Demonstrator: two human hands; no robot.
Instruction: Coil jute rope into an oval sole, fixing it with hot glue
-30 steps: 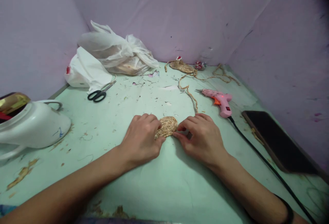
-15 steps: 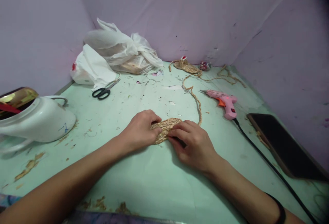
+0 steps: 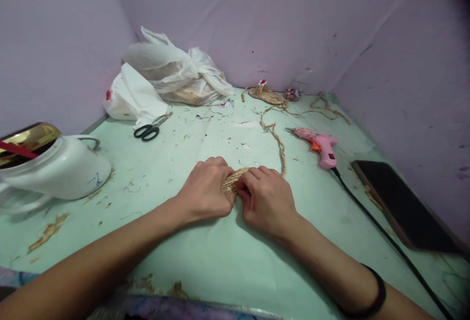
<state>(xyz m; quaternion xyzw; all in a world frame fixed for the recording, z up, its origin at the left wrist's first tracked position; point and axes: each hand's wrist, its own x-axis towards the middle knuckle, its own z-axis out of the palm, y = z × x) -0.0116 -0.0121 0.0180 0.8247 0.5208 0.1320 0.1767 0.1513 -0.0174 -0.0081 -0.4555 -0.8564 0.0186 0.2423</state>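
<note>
A small coiled pad of braided straw rope (image 3: 234, 180) sits on the pale green table (image 3: 227, 256), squeezed between both my hands. My left hand (image 3: 206, 190) curls over its left side with fingers closed on it. My right hand (image 3: 267, 198) presses on it from the right, fingers bent over the top, so most of the pad is hidden. A tail of braided rope (image 3: 279, 146) runs from the pad toward the back of the table.
A pink glue gun (image 3: 318, 145) with a black cord (image 3: 382, 236) lies to the right, beside a dark phone (image 3: 400, 207). Black scissors (image 3: 150, 130) and white plastic bags (image 3: 165, 77) are at the back left. A white kettle-like vessel (image 3: 55, 170) stands at the left. More rope (image 3: 268, 95) lies at the back.
My right hand has slid left over the straw pad and both hands have closed together on it. The pad, earlier lying flat and visible, is now mostly covered.
</note>
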